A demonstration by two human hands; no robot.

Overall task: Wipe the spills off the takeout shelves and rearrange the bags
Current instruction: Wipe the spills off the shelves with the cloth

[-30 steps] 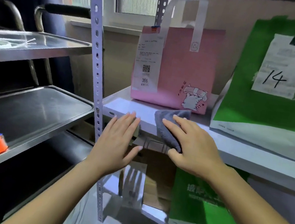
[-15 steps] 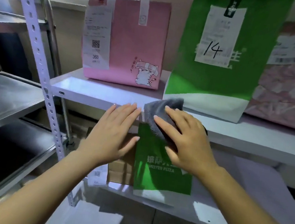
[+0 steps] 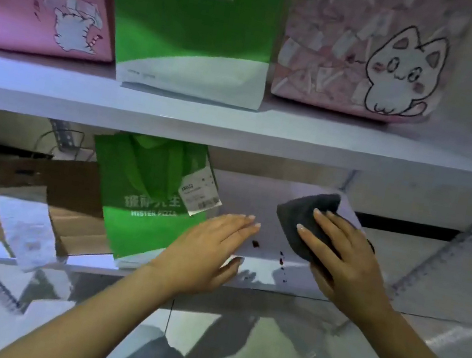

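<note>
The lower shelf point(image 3: 272, 197) carries the green pizza bag point(image 3: 144, 194) at left and bare board at right. There the right hand point(image 3: 343, 256) presses a grey cloth point(image 3: 306, 218) flat, fingers extended; the left hand point(image 3: 211, 246) lies open beside it. Dark red spots point(image 3: 255, 243) sit near the front edge: best to sweep the cloth leftward and nearer, keeping it clear of the bag.

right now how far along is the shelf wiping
Done: nothing can be confirmed as wiped. In hand: the right hand presses the grey cloth on the lower shelf, the left hand flat beside it. Left: dark red spots between the hands are not yet wiped, and the bags are not yet rearranged.
</note>
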